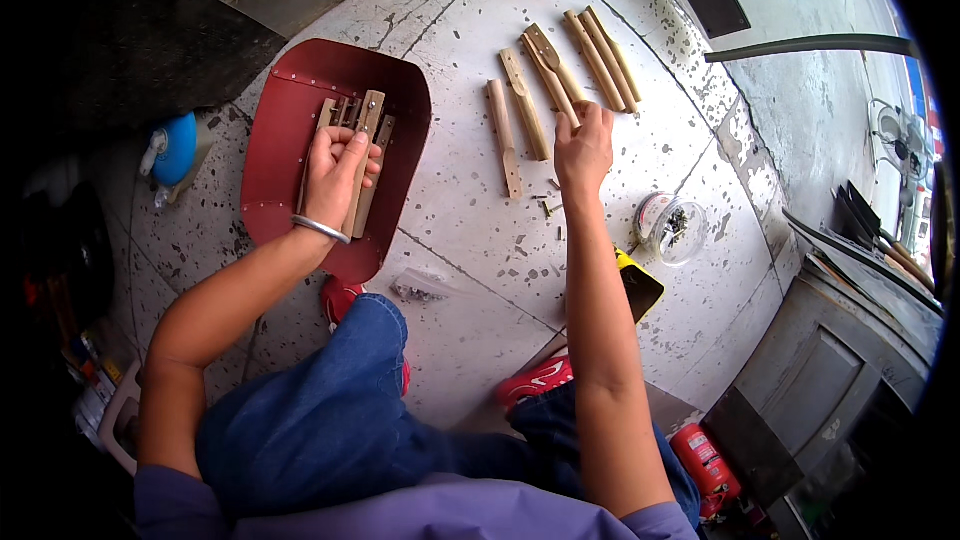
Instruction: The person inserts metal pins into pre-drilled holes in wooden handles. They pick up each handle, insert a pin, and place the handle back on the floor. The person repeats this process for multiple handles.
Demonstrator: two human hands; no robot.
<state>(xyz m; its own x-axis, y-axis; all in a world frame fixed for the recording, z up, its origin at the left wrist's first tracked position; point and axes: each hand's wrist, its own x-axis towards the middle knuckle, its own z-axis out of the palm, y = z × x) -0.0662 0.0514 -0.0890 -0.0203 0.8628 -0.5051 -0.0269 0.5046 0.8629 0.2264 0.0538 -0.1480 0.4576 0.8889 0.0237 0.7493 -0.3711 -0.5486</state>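
Observation:
My left hand [336, 180], with a metal bangle at the wrist, is closed round a wooden handle [372, 112] that has bolts through its upper end. It is inside a dark red metal pan [272, 155], where more wooden pieces [376, 180] lie under and beside my fingers. My right hand [584, 150] pinches the near end of a slim wooden handle [550, 80] on the tiled floor. Its fingertips are partly hidden by the back of the hand. Several similar wooden handles [524, 105] lie spread on both sides of it.
Loose bolts [550, 207] lie below the handles. A clear round tub of small hardware [680, 230] stands right of my forearm, near a yellow and black object [638, 285]. A plastic bag of small parts [420, 286] lies by my shoe. A grey cabinet [815, 380] and red fire extinguisher [704, 460] stand lower right.

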